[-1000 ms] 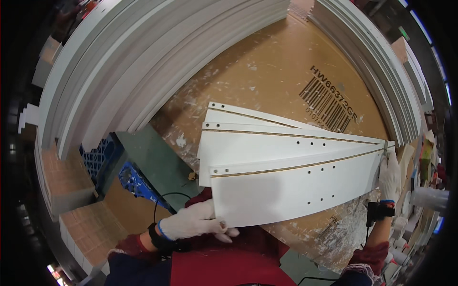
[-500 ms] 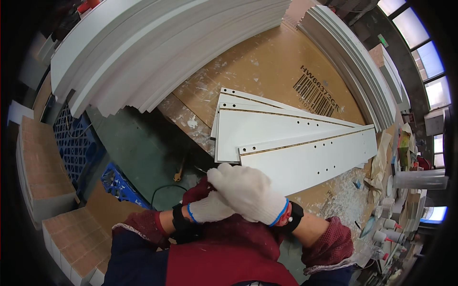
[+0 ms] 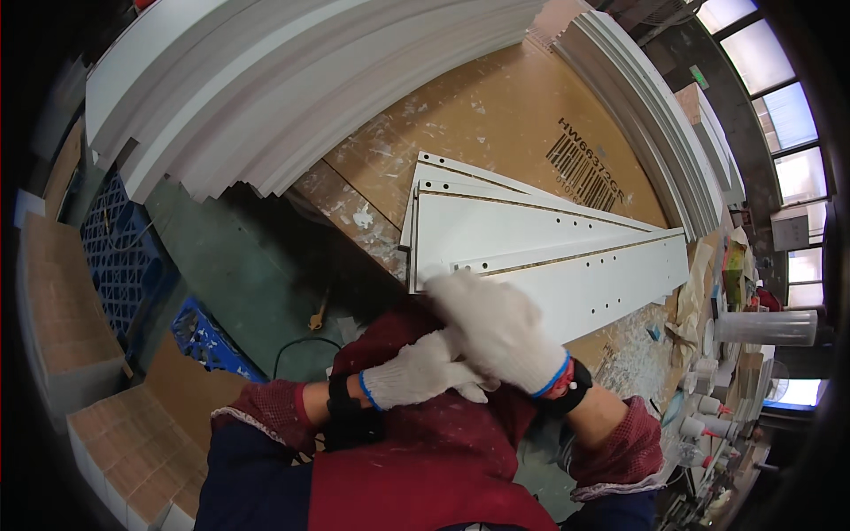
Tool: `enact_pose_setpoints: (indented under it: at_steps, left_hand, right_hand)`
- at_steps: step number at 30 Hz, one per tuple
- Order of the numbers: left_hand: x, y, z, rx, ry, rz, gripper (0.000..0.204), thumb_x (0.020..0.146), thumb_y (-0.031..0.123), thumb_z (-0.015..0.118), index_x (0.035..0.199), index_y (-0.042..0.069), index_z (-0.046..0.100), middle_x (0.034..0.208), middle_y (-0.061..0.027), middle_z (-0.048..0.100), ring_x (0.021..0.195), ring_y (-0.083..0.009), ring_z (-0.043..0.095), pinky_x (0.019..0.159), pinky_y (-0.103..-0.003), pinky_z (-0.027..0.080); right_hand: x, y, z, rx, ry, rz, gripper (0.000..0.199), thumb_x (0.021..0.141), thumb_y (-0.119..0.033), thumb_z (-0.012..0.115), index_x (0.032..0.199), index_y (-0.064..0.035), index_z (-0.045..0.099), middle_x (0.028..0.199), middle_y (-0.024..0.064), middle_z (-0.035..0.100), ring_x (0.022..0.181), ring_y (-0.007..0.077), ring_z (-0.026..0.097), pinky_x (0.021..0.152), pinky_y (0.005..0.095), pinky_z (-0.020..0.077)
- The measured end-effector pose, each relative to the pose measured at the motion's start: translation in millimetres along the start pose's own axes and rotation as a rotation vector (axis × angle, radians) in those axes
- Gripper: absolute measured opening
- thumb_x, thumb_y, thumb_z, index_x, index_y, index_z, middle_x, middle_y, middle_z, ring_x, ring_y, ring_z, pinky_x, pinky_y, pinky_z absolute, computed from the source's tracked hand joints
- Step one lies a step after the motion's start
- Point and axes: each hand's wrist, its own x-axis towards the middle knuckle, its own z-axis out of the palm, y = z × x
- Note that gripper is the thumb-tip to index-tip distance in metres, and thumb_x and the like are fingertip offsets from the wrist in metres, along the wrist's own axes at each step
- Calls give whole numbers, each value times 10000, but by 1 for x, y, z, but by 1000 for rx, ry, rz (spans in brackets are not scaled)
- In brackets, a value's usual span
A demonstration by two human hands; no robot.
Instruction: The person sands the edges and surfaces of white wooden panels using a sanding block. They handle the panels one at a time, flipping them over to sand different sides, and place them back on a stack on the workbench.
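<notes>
Both my hands wear white knit gloves with blue cuffs and are close together in front of my dark red apron (image 3: pixel 407 469). My left hand (image 3: pixel 416 370) points right, its fingers loosely apart and partly covered by the other hand; nothing shows in it. Just above it is my right hand (image 3: pixel 500 327), smeared by motion, so its grip is unclear. It overlaps the near left corner of the front white panel (image 3: pixel 611 279), which has drilled holes and a groove. Beneath that panel, other white panels (image 3: pixel 469 217) lie fanned out, also drilled and grooved.
A brown cardboard sheet (image 3: pixel 425 106) covers the work surface. Tall stacks of white panels stand at the left (image 3: pixel 257 97) and right (image 3: pixel 646 115). Blue plastic pallets (image 3: pixel 128 257) and stacked boards (image 3: pixel 133 442) are at left. Bottles (image 3: pixel 708 425) crowd the right side.
My right hand has moved right and slightly up, uncovering more of my left hand, which has shifted a little right. A thin tip seen beside the right hand no longer shows.
</notes>
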Motion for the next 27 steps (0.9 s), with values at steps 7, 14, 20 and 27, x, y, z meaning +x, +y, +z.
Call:
enact_pose_setpoints:
  at_steps: [7, 14, 20, 27]
  left_hand:
    - [-34, 27, -26, 89, 57, -224, 244, 919, 96, 585, 1128, -29, 602, 923, -77, 675, 800, -120, 656, 729, -251, 549]
    - [-36, 67, -30, 1285, 531, 529, 492, 681, 62, 779, 1138, 6, 607, 1151, -167, 638, 1073, -341, 619, 914, -386, 503]
    - [16, 72, -20, 1562, 256, 596, 621, 583, 97, 793, 1163, 23, 585, 1281, -187, 546, 1253, -377, 473, 1064, -554, 339]
    - [43, 57, -23, 1837, 101, 849, 393, 749, 118, 608, 1130, 20, 597, 1222, -186, 574, 1169, -354, 526, 1046, -591, 334]
  right_hand:
    - [-54, 47, -33, 736, 394, 570, 163, 940, -86, 533, 1064, -16, 610, 771, 14, 606, 709, 105, 578, 632, 275, 482]
    - [-140, 93, -30, -30, 523, 586, 174, 874, -49, 563, 1040, -39, 614, 781, 82, 611, 640, 195, 592, 610, 326, 494]
    - [-114, 24, -3, -176, 164, 132, 181, 831, -137, 561, 1008, -99, 567, 730, 55, 541, 610, 216, 602, 509, 364, 498]
    - [-151, 21, -2, 464, -109, 165, 220, 867, -163, 554, 1077, -100, 570, 881, 99, 618, 803, 305, 632, 662, 416, 512]
